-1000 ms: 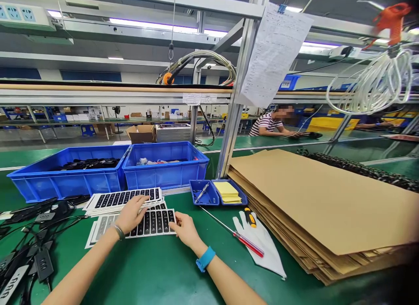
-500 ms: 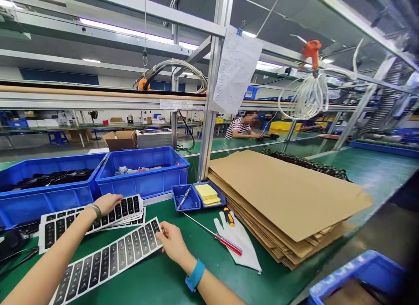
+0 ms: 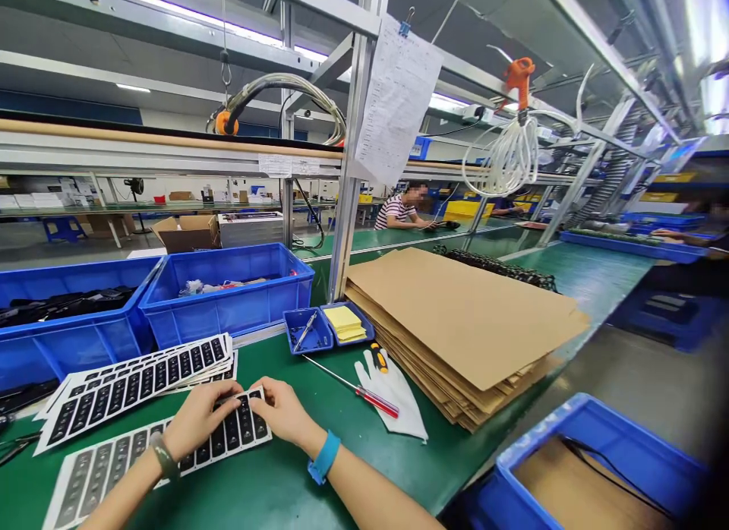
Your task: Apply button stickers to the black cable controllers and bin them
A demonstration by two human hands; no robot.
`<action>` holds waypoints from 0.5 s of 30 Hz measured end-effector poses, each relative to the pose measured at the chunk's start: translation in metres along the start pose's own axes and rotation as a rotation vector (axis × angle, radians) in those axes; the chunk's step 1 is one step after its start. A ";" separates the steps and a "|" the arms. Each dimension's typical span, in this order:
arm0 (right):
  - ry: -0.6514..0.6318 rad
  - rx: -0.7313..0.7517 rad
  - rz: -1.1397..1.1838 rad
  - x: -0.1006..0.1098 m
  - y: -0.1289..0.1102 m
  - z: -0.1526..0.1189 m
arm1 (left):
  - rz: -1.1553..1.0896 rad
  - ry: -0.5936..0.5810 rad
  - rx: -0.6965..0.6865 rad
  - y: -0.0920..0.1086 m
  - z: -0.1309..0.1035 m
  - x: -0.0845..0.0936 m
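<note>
A long white sheet of black labels [image 3: 219, 441] lies at a slant on the green bench, partly covered by my left forearm. My left hand [image 3: 200, 418] is closed on its upper edge, thumb and fingers bent together near the right end. Pinching the right end's upper corner is my right hand [image 3: 283, 414], its fingertips close to the left ones. Whether a single label is being lifted is hidden by the fingers. Behind my left hand, a pile of similar label sheets [image 3: 137, 383] rests fanned out in front of the blue bins.
Two blue bins [image 3: 228, 306] stand behind the sheets. Small blue trays hold a pen and yellow notes [image 3: 344, 323]. A red-handled screwdriver [image 3: 376, 401] lies across a white glove [image 3: 399, 408], left of stacked cardboard [image 3: 467, 310]. Another blue bin [image 3: 592, 416] is at lower right; a co-worker [image 3: 402, 211] sits beyond.
My left hand has moved from the pile of sheets down to the right end of the front sheet, beside my right hand. The camera view has turned somewhat to the right.
</note>
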State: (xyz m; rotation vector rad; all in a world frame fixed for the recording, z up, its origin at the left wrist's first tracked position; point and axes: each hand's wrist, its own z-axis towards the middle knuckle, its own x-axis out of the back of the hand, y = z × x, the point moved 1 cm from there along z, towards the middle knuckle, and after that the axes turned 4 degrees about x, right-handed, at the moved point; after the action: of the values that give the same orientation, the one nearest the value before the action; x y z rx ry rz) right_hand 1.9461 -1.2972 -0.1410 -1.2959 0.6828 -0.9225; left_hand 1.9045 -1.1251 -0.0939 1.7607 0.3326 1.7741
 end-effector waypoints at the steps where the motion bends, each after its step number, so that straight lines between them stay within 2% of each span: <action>1: -0.009 0.010 0.006 0.000 -0.003 -0.001 | -0.027 0.009 -0.002 0.002 -0.005 -0.001; 4: -0.071 0.013 0.052 0.002 -0.011 -0.004 | -0.094 0.025 0.000 0.004 -0.017 0.000; 10: -0.243 -0.030 0.307 0.005 -0.026 -0.011 | -0.355 -0.059 0.053 0.005 -0.036 -0.001; 12: -0.266 -0.019 0.304 0.004 -0.029 -0.013 | -0.413 -0.037 0.053 0.007 -0.038 -0.003; 15: -0.229 0.052 0.195 0.001 -0.031 -0.014 | -0.474 -0.012 0.053 0.005 -0.037 -0.007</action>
State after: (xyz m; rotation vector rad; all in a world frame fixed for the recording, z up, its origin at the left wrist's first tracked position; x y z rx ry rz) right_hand 1.9289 -1.3061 -0.1125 -1.2411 0.5901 -0.6185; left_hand 1.8672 -1.1240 -0.0994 1.5637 0.7303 1.4232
